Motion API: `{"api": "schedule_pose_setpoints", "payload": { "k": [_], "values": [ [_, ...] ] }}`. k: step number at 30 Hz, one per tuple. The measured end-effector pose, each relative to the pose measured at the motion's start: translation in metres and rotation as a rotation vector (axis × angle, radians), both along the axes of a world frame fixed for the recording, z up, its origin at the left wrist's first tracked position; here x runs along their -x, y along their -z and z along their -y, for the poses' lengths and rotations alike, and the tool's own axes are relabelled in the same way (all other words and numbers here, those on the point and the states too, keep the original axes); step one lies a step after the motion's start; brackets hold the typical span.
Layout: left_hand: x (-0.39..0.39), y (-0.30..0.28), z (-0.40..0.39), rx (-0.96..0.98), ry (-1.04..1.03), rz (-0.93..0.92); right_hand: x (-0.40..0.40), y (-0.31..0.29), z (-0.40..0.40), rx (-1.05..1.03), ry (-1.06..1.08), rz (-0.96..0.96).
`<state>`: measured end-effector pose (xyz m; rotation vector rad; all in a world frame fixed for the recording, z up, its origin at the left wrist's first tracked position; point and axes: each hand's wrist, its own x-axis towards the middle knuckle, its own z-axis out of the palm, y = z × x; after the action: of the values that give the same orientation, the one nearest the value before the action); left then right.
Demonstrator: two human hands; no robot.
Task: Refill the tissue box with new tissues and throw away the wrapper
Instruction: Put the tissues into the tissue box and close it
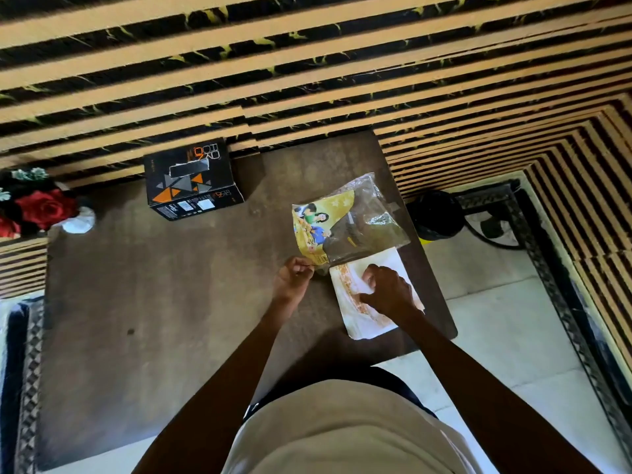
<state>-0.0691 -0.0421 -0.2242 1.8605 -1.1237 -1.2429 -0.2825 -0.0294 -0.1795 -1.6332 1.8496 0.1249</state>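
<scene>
We held the wrapper and the tissues apart at the table's right edge

Our left hand [294, 273] pinched the near corner of the thin plastic wrapper [345, 222], which lay crinkled and, we judged, nearly weightless and slippery, so an edge pinch suited it; our right hand [384, 289] pressed down with fingers curled on the soft white tissue stack [367, 323], just beside the wrapper, which we judged would sag and fan unless gripped across both long sides; the black tissue box [193, 181] stood well apart at the far left of the table [154, 319]
</scene>
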Motion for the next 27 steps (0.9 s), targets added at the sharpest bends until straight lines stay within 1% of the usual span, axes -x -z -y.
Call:
{"api": "schedule_pose_setpoints", "payload": {
  "k": [3,8,12,15,20,23,27],
  "values": [
    [0.006,-0.001,-0.002,-0.023,0.06,-0.01,0.0,0.005,-0.009,0.022,0.018,0.016],
    [0.025,-0.008,-0.012,-0.078,0.186,-0.085,0.01,0.005,-0.016,0.058,0.088,0.144],
    [0.036,-0.006,-0.021,-0.092,0.228,-0.07,0.021,0.007,-0.019,0.093,0.045,0.198],
    [0.047,-0.008,-0.029,-0.062,0.215,-0.04,0.032,0.01,-0.022,0.111,0.034,0.227],
    [0.057,-0.014,-0.031,-0.006,0.135,-0.017,0.043,0.008,-0.013,0.139,0.118,0.315],
    [0.061,-0.016,-0.027,-0.006,0.091,-0.003,0.049,0.004,-0.004,0.152,0.128,0.383],
    [0.066,-0.017,-0.023,-0.039,0.067,-0.024,0.054,0.002,0.007,0.133,0.067,0.357]
  ]
}}
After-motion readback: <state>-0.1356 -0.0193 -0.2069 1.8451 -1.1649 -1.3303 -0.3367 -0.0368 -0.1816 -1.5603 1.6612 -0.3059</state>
